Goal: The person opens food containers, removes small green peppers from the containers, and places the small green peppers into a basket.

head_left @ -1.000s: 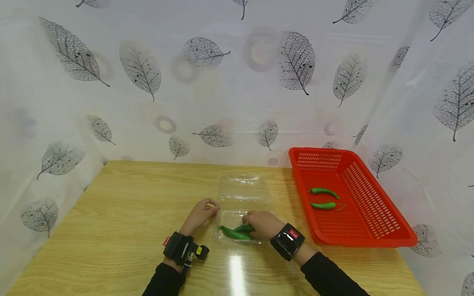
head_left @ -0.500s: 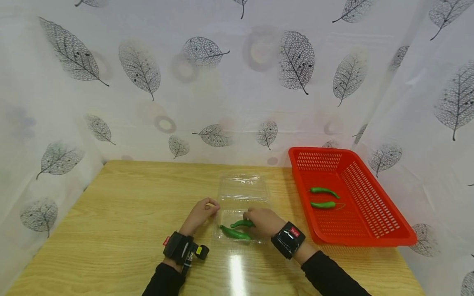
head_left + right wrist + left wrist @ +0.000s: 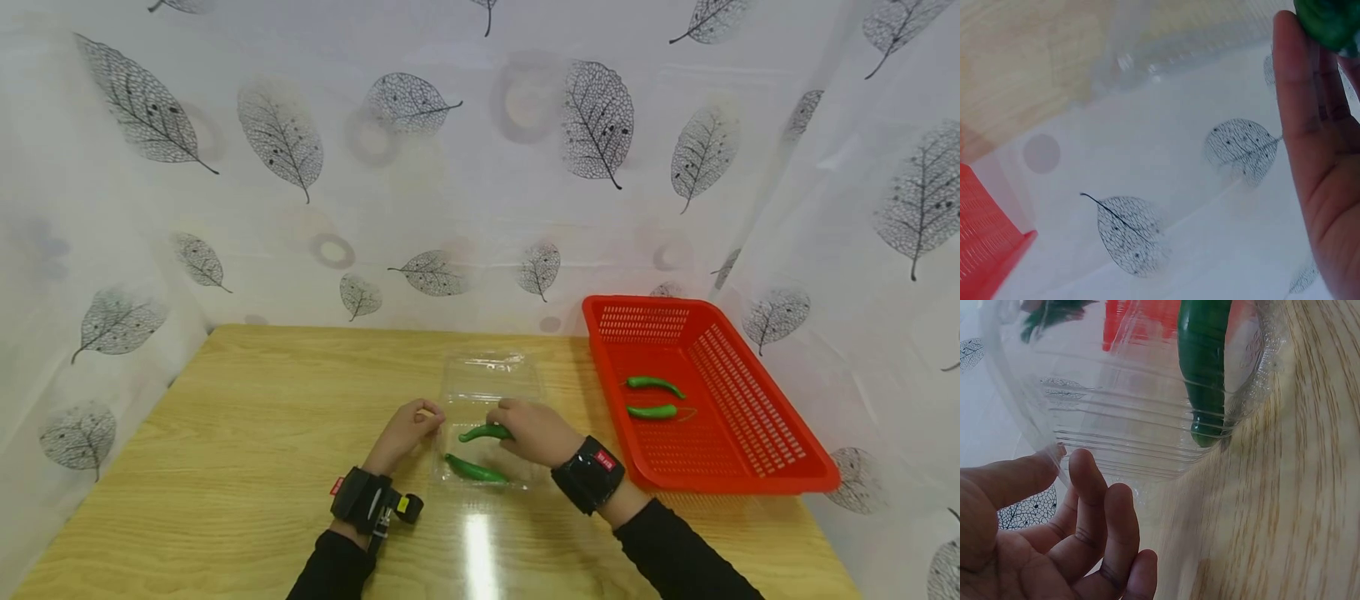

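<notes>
On my feed the right hand [image 3: 536,433] grips one pepper [image 3: 486,432], farther from the other pepper [image 3: 474,471] than a second ago; the left hand [image 3: 408,429] pinches the box [image 3: 491,454] between both hands.

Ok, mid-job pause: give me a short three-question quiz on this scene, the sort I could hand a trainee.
1. How many long green chili peppers lie in the red rectangular perforated plastic basket?
2. True or false: the lid of the clear rectangular plastic box is closed over it.
3. Which hand grips a green pepper? A) left B) right C) both

Key:
1. Two.
2. False; the clear lid lies open on the far side of the box.
3. B; the right hand grips it, while the left hand is at the box's left edge.
</notes>
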The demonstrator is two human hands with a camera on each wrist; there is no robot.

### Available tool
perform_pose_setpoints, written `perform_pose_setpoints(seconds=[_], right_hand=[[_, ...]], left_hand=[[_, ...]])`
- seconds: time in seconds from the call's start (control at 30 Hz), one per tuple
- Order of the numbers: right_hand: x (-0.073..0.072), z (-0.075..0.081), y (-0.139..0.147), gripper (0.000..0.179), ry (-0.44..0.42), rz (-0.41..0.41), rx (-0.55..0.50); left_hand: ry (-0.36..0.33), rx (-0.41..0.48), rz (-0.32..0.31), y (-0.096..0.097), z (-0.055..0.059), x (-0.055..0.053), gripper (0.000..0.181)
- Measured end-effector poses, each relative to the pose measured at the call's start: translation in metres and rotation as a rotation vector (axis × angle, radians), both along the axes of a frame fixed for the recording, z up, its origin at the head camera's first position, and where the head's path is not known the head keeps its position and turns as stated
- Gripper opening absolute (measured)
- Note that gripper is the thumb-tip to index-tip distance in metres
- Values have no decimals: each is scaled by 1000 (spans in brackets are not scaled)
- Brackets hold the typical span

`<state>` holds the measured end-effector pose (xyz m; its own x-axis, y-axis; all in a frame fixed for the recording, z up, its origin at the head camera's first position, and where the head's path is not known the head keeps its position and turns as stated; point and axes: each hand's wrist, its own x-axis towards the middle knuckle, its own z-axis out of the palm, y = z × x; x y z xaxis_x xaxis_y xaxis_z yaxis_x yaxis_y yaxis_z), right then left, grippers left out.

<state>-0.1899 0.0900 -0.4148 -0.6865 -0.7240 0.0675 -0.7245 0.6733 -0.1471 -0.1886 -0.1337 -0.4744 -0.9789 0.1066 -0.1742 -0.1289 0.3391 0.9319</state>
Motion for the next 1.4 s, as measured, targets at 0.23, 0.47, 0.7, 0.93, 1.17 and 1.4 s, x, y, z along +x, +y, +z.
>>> perform_pose_setpoints(seconds=[0.23,0.47,0.7,0.93,1.17,1.4], right_hand=[[8,34,4,18,103,29,-61],[18,73,25,26,225,40,-124],[12,99,65,30,266,-40,-101],[-17,105,114,28,135,-191,-64],[-53,88,164,37,70,-307,-12],[-91,63,211,27,9,-369,37]], left_hand=[[-3,0,9,-1,-5,-2,18],[-4,1,24,0,-1,0,19],[-10,-15,29,0,0,-1,20],[-12,-18,26,-1,-1,-2,20],[-9,-22,16,-2,-3,-2,19],[-6,9,-4,0,-5,-1,19]])
